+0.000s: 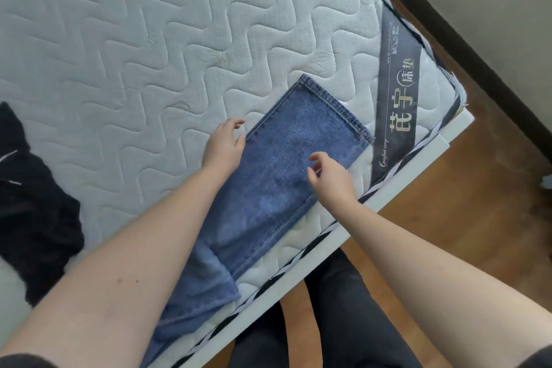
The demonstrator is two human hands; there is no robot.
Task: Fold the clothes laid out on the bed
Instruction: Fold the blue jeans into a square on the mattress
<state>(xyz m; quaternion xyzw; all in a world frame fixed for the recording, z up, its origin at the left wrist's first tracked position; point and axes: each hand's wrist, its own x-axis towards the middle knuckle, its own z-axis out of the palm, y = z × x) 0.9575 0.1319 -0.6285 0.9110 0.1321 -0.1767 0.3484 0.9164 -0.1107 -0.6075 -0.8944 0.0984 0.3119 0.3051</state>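
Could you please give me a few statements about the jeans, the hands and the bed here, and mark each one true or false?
1. The jeans lie flat on the mattress, near its edge. True.
2. The left hand grips a bunched fistful of denim. False: it sits at the jeans' left edge with loose fingers, gripping nothing.
3. A dark garment lies on the mattress to the left of the jeans. True.
4. The right hand is over the floor, away from the jeans. False: it is over the jeans' right side, fingers loosely curled.
5. The jeans' hem touches the dark garment. False: the two are well apart.
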